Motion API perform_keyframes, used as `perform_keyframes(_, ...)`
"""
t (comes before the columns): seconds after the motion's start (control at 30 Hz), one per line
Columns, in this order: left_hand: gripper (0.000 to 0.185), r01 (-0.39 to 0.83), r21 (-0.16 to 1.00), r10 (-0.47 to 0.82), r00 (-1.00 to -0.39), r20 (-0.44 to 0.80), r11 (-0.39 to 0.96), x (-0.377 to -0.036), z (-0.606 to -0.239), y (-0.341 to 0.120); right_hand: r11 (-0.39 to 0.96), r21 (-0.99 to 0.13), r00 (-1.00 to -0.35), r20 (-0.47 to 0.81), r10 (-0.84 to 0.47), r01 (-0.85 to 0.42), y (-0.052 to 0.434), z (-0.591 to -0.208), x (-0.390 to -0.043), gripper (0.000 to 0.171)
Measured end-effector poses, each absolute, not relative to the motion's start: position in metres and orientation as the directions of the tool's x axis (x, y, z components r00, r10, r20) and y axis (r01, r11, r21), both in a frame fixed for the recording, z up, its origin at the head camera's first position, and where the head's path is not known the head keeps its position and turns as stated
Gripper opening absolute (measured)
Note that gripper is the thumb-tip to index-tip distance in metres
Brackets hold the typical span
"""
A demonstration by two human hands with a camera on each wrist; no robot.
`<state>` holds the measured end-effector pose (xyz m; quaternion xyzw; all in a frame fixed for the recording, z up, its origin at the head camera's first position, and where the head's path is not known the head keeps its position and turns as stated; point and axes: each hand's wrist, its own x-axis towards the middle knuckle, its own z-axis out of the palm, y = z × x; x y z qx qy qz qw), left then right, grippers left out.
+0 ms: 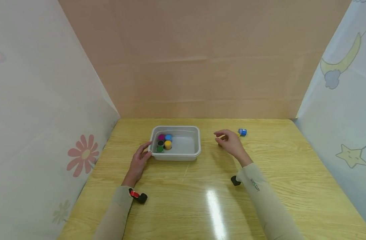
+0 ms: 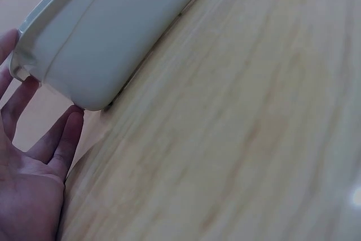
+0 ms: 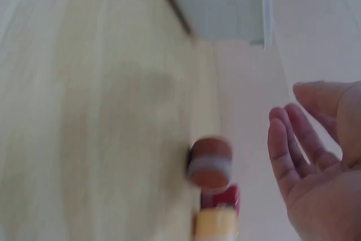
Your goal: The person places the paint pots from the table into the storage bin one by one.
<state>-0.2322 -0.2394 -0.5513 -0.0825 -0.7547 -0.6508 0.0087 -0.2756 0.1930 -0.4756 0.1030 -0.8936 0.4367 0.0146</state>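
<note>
Right grip [image 1: 232,143] hovers, loosely curved — left grip [image 1: 137,164] touches the tray [image 1: 176,157].

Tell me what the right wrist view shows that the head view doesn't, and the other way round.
Only the right wrist view clearly shows the red pot.

Only the head view shows the left hand, the pots inside the white container, and the blue pot on the table.

Both show the right hand, the white container's outside and the yellow pot, of which the head view catches just a sliver.
</note>
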Motion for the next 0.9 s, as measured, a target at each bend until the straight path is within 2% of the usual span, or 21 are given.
perform_keyframes(0.33,0.050,0.148,0.982,0.114,-0.984,0.134,0.121,-0.232,-0.550,-0.239,0.646,-0.754,-0.992,0.056,-0.115,-0.117,0.221,-0.499,-0.273,0.034)
perform_keyframes(0.6,0.049,0.160,0.982,0.109,-0.983,0.148,0.105,-0.233,-0.552,-0.239,0.701,-0.702,-0.991,0.052,-0.126,-0.126,0.225,-0.508,-0.275,0.033)
perform_keyframes(0.9,0.050,0.146,0.984,0.106,-0.985,0.136,0.102,-0.232,-0.549,-0.237,0.687,-0.711,-0.987,0.066,-0.150,-0.152,0.228,-0.513,-0.278,0.034)
